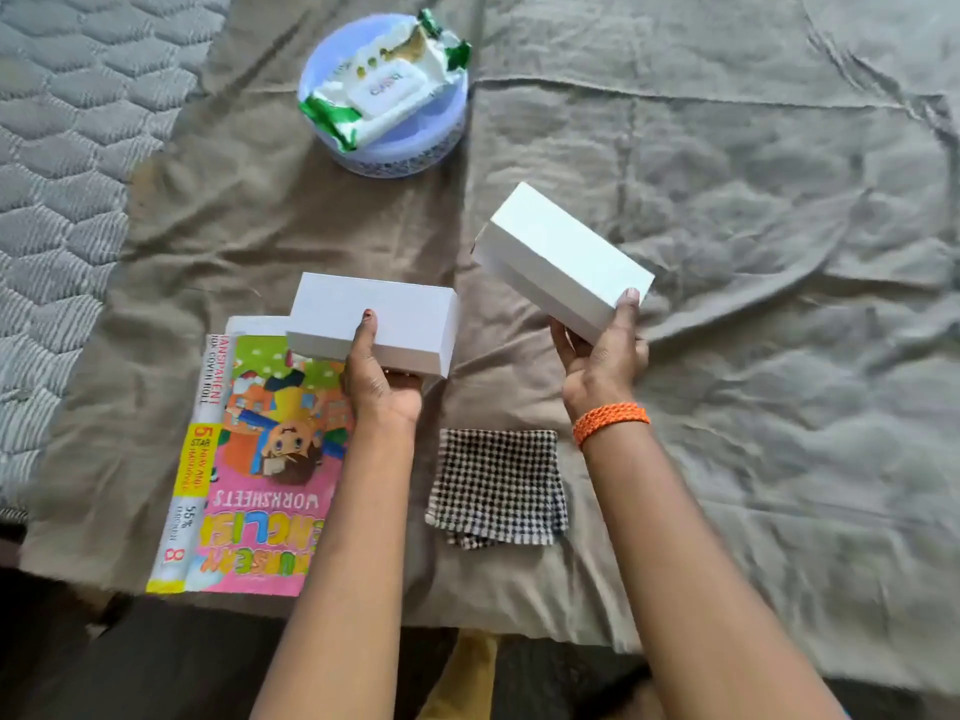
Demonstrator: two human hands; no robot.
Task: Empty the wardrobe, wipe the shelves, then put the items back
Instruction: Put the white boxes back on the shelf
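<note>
The two boxes (371, 322) (563, 259) look like smooth, matt white card, and the book (249, 459) has a glossy printed paper cover. The sheet (727, 226) is creased, matt brown cloth lying over a quilted grey mattress (57, 148) with a stitched, ribbed surface, and the checked rag (496, 485) is coarse woven cloth with frayed edges. The tub (395, 153) looks like smooth pale plastic, the wipes pack (384, 80) on it is crinkled shiny plastic film, and the wristband (610, 420) is braided orange thread.
</note>
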